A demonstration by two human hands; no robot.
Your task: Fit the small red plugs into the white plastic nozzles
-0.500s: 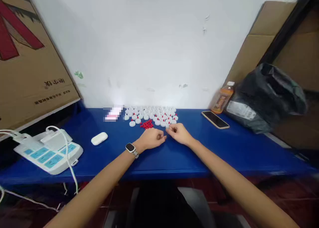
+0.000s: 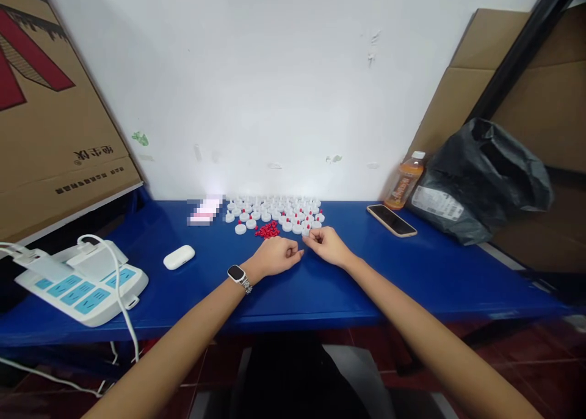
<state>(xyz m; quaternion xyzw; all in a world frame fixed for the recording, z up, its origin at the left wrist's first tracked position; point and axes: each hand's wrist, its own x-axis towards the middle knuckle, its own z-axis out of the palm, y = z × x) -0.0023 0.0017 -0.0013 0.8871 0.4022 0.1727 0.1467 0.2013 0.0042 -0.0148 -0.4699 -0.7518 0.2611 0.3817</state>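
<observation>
My left hand rests curled on the blue table, just in front of a small pile of red tips. Its fingers are folded in, and whatever they may hold is hidden. Close by on the right, my right hand is closed, thumb and forefinger pinching a white cap at the front edge of the group. Many round white nozzle caps stand along the wall. Several of those nearest my right hand carry red tips on their nozzles; most at the back and left show plain white nozzles.
On the left lie a white power strip with plugs and cables, a white earphone case and a blurred card. To the right are a phone, an orange drink bottle and a black plastic bag. Cardboard leans at the left.
The view has shifted slightly. Both hands stay in nearly the same place and pose, the right one still at the white cap.
</observation>
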